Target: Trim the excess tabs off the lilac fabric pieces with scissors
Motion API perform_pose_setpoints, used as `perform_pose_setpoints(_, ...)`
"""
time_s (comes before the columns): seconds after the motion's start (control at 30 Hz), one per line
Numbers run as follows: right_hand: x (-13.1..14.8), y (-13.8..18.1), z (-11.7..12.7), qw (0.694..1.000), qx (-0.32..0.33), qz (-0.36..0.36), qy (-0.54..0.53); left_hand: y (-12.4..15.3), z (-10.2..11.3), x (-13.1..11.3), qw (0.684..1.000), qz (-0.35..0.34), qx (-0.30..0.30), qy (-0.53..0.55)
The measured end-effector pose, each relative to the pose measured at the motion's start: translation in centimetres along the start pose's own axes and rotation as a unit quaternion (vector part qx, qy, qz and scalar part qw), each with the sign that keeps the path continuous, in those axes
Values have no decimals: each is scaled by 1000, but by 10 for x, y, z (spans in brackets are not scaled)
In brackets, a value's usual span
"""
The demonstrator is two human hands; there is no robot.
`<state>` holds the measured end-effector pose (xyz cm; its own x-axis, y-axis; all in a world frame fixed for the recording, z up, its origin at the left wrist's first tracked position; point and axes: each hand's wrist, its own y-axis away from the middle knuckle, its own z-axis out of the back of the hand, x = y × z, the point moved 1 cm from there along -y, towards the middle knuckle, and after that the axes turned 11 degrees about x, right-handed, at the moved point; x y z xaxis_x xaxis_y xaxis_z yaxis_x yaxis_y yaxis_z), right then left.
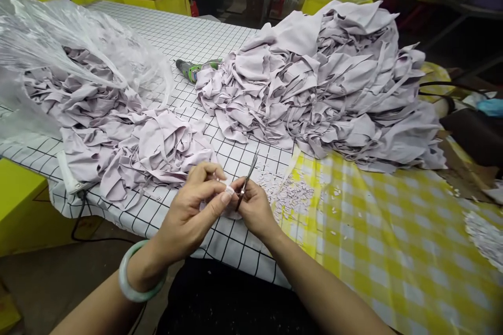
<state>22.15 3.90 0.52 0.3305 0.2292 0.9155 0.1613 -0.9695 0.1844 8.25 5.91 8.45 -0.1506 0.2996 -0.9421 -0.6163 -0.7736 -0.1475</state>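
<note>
My left hand point(192, 207), with a pale green bangle point(124, 277) on its wrist, pinches a small pale fabric piece point(229, 189) between thumb and fingers. My right hand point(256, 210) is wrapped round a pair of small scissors point(250, 171), whose blades point up and away from me. Both hands meet at the table's near edge, and the fingers partly hide the fabric. Tiny cut scraps point(288, 191) are scattered just right of the scissors. Close beyond my left hand lies a heap of pale lilac fabric pieces point(157, 141).
A larger lilac fabric pile point(314, 84) covers the table's far right. At left, a clear plastic bag point(118, 36) holds more pieces. A green-and-grey tool point(188, 69) lies between the piles. A yellow checked cloth point(377, 241) covers the right side; a white device point(68, 175) with a cable sits left.
</note>
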Motion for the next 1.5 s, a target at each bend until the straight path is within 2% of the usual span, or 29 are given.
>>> perform_pose_setpoints(0.1,-6,7,-6,999,34,-9,-12,-2,-10,9,995,5,-33,90)
perform_pose_setpoints(0.2,-2,16,0,995,71,2,68,0,-17,19,980,40,-61,183)
perform_pose_setpoints(0.27,8,22,13,983,83,12,166,3,-19,23,981,41,-72,178)
perform_pose_setpoints(0.37,26,30,32,945,106,23,309,8,-21,23,986,31,-55,155)
perform_pose_setpoints(0.5,39,38,40,901,147,29,408,12,-25,21,991,20,-32,126)
perform_pose_setpoints(0.73,39,42,39,892,164,32,420,12,-27,23,998,-9,-5,67)
perform_pose_setpoints(1.0,40,42,43,883,168,71,432,14,-31,29,997,-5,24,68)
perform_pose_setpoints(1.5,36,45,45,900,154,54,403,10,-36,25,997,-17,39,60)
